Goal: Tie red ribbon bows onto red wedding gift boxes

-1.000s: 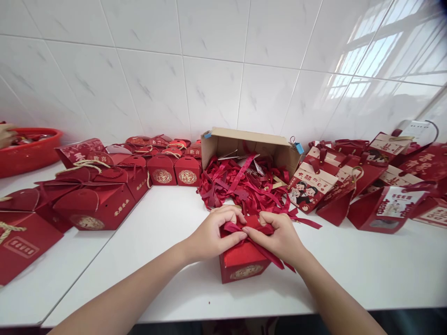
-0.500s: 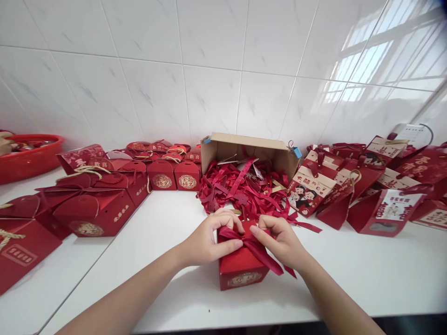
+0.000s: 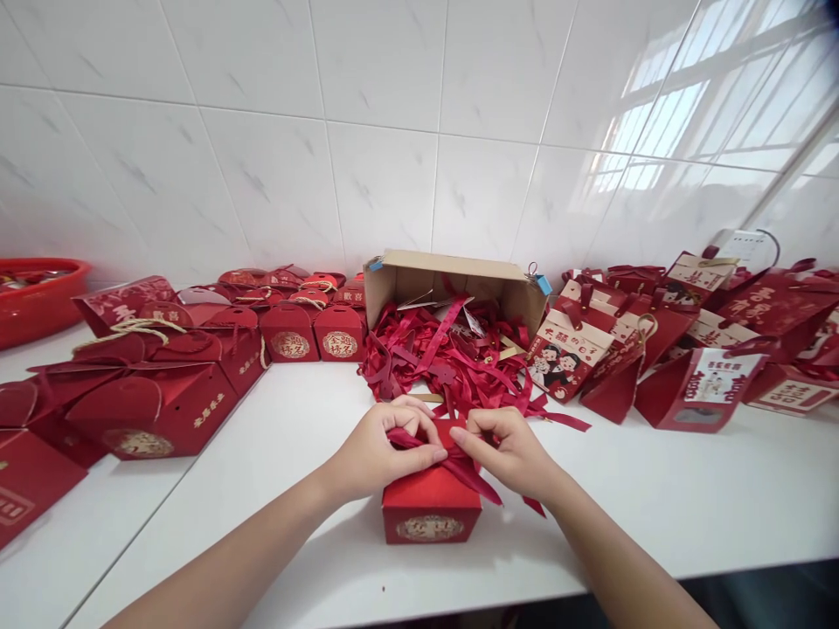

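A small red gift box with a gold round emblem on its front stands on the white table before me. A dark red ribbon lies across its top in a bow, its tails hanging to the right. My left hand pinches the ribbon's left part between thumb and fingers. From the right, my right hand pinches the ribbon near the knot, thumb toward the left thumb. The fingers partly hide the knot and the top of the box.
Behind the box, a cardboard carton on its side spills a heap of red ribbons. Several red gift boxes stand at left, with a red basin beyond. Red and cream gift boxes crowd the right. A tiled wall closes the back.
The view has shifted slightly right. The gift box has turned so its emblem faces me more squarely, and both hands stay on the ribbon.
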### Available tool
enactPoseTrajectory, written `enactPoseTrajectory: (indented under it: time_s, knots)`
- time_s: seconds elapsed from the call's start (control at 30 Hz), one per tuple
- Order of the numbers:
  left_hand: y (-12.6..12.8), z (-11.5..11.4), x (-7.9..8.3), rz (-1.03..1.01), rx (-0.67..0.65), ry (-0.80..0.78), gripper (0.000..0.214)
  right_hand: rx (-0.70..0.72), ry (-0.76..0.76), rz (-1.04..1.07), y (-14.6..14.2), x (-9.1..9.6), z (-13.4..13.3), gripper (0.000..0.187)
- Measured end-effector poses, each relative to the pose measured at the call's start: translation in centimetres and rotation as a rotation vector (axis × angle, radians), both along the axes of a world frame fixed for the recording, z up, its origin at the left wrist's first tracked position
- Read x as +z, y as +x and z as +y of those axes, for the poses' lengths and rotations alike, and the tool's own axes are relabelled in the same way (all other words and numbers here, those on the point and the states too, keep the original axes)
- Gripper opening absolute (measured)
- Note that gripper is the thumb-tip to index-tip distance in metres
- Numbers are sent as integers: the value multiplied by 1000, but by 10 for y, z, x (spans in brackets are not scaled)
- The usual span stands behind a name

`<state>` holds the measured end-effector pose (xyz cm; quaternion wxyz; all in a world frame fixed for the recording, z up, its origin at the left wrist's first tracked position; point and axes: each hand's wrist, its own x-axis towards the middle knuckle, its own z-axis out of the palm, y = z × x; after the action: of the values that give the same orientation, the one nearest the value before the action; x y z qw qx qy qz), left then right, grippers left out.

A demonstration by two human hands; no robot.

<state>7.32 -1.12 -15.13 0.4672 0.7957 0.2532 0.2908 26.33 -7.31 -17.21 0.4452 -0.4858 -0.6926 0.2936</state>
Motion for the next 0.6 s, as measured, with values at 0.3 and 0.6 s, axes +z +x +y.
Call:
enactPoseTrajectory:
  time_s: [0.3, 0.6]
  knots:
    - [0, 4, -3, 10, -15, -12, 41, -66, 63, -58, 5, -2, 3, 40]
    - [0, 5, -4, -5, -56, -7, 48, -88, 129, -103, 7, -5, 6, 46]
